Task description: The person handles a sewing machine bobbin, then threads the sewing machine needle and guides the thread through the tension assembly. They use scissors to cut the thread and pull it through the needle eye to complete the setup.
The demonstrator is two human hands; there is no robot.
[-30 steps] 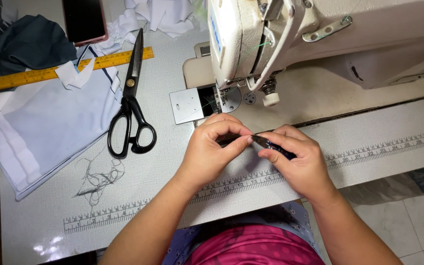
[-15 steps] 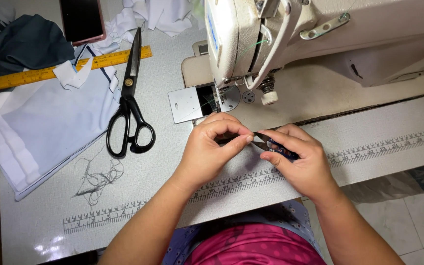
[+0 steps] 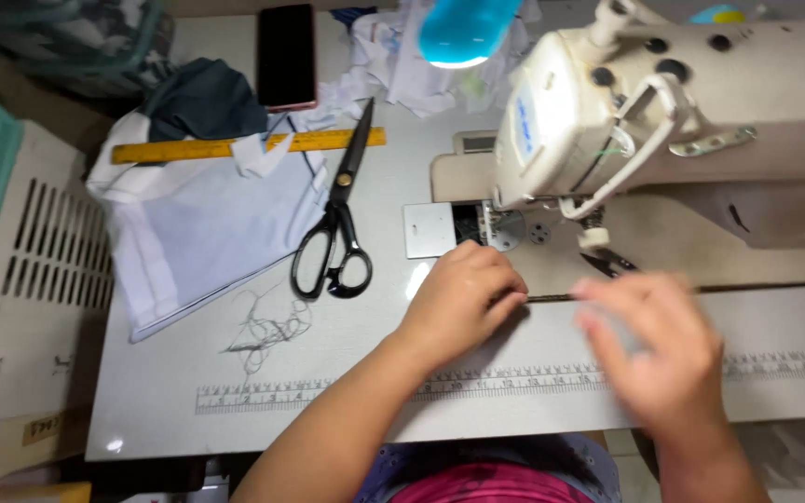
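Thin dark strip (image 3: 552,298) lay before the cream sewing machine (image 3: 663,121), pinched closed by the left hand (image 3: 463,298); right hand (image 3: 663,349) (blurred, fingers loosely spread, empty) hovered at three o'clock. Positioning step; feeding needs steady alignment.

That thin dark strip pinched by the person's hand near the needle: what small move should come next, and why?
Probably slide the thin dark strip a little further under the presser foot of the cream sewing machine. The left hand pinches it flat on the machine bed, just in front of the needle area. The right hand is blurred and appears empty, so it seems free to steady the strip's other end.
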